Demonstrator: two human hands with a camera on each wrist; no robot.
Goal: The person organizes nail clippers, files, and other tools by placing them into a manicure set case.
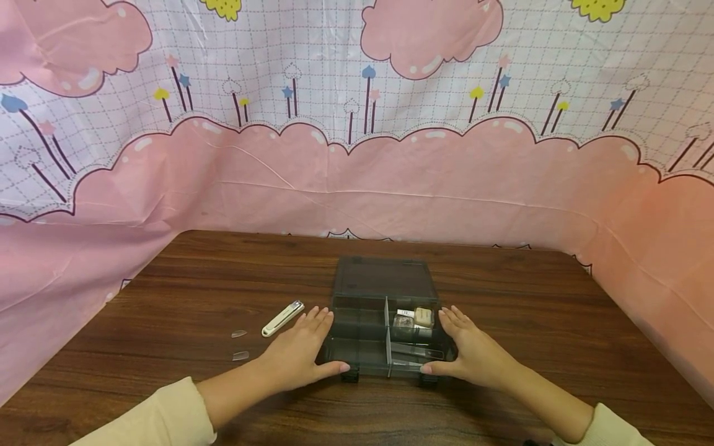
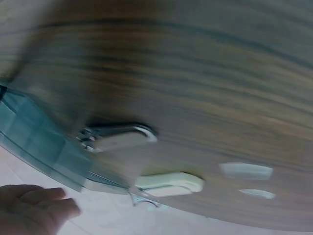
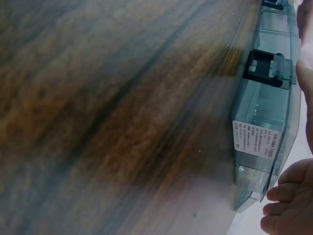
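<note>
A translucent dark plastic box [image 1: 359,352] stands on the table with its lid [image 1: 385,277] folded back. My left hand [image 1: 298,353] lies along its left side, fingers extended and thumb by the front edge. Along the opposite side is my right hand [image 1: 474,353], fingers also extended, thumb near the front right corner. Small containers [image 1: 424,317] sit in the back right compartment, and a long slim clear item [image 1: 417,351] lies in the front right one. Black latches [image 3: 264,68] and a printed label [image 3: 256,139] show in the right wrist view.
Left of the box lies a cream nail clipper [image 1: 282,318]. The left wrist view shows a second clipper [image 2: 120,138] near the box, hidden in the head view. Two clear nail-tip-shaped pieces [image 1: 240,355] lie further left. A patterned cloth [image 1: 357,167] hangs behind the wooden table [image 1: 513,297].
</note>
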